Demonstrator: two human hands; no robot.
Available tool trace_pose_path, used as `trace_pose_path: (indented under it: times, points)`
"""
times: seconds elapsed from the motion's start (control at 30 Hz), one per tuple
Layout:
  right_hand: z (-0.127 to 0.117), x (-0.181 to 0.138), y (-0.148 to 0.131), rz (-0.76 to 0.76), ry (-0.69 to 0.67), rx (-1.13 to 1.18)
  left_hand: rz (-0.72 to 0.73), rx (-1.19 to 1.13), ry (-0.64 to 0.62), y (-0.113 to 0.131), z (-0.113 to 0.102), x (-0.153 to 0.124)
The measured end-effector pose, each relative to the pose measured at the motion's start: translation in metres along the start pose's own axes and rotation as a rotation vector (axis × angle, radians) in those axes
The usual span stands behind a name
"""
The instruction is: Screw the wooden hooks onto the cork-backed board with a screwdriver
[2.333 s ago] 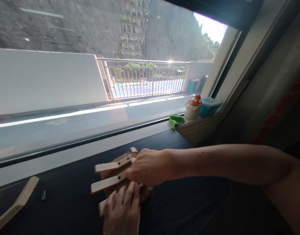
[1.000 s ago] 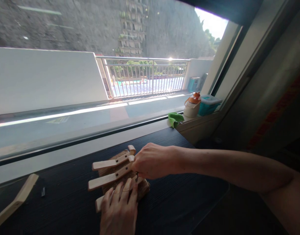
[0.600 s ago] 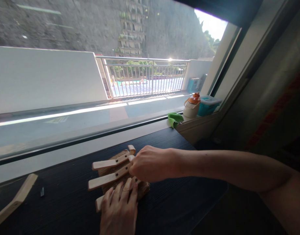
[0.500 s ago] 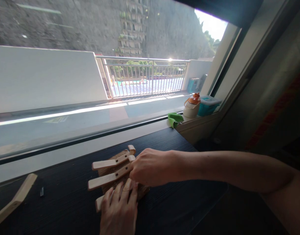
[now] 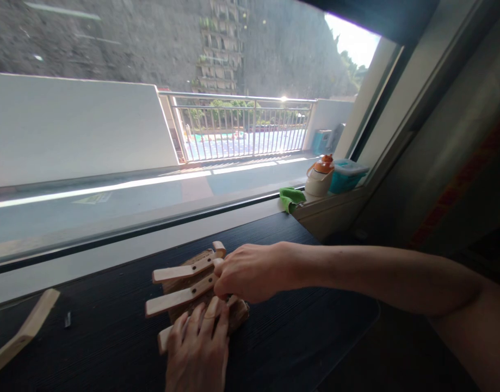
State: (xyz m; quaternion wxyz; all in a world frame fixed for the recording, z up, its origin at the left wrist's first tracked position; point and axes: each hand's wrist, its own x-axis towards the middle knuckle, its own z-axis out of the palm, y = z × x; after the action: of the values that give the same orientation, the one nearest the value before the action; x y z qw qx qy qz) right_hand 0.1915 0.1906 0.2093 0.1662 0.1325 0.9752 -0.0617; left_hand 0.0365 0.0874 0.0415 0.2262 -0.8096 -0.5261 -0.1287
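Note:
A rough-edged brown wooden board (image 5: pixel 239 318) lies on the dark table, with several pale wooden hooks across it. The upper hook (image 5: pixel 174 274) and the middle hook (image 5: pixel 170 303) each show two dark screw heads. My left hand (image 5: pixel 198 340) is closed over the lower hook (image 5: pixel 164 340), its fingers curled across it and the board. Just above those fingers, my right hand (image 5: pixel 244 273) is closed in a fist near the middle hook's right end. What its fingertips hold, if anything, is hidden.
A loose bent wooden piece (image 5: pixel 27 335) and a small dark object (image 5: pixel 67 319) lie to the left on the black table (image 5: pixel 274 359). By the window stand a green cloth (image 5: pixel 291 199), a cream bottle (image 5: pixel 318 179) with an orange lid and a teal box (image 5: pixel 347 177).
My right hand has risen slightly and turned, showing more of the board's right end beneath it. My left hand has stayed nearly in place.

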Motion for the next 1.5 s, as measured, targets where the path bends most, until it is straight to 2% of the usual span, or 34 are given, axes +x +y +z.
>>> trace_pose_path:
  times: [0.27, 0.43, 0.63, 0.83, 0.97, 1.13, 1.23, 1.4, 1.5]
  points:
    - [0.001, 0.003, 0.001, 0.035, 0.004, 0.032, 0.033, 0.007, 0.041, 0.001, -0.001, 0.002]
    - [0.002, 0.005, 0.005, 0.070, 0.048, 0.066, 0.002, -0.032, 0.020, 0.000, 0.000, 0.001]
    - [-0.002, 0.010, -0.007, 0.121, 0.036, -0.010, -0.008, -0.047, 0.010, 0.001, 0.001, 0.001]
    - [0.006, 0.023, -0.006, 0.169, 0.092, 0.004, -0.026, -0.045, -0.004, 0.002, -0.001, 0.001]
    - [0.007, 0.024, -0.008, 0.152, 0.148, -0.022, -0.029, -0.047, -0.010, 0.002, -0.002, 0.001]
    - [-0.002, 0.013, -0.012, 0.097, 0.064, -0.061, -0.050, -0.055, -0.037, 0.002, -0.002, 0.001]
    - [-0.002, 0.010, -0.008, 0.059, 0.089, -0.072, -0.032, -0.052, -0.038, 0.002, -0.002, 0.001]
    - [0.005, 0.016, -0.001, 0.125, 0.111, -0.021, 0.004, -0.028, -0.007, 0.001, -0.002, 0.000]
    - [0.010, 0.021, -0.001, 0.148, 0.169, -0.008, -0.011, -0.046, -0.007, 0.001, -0.003, 0.001]
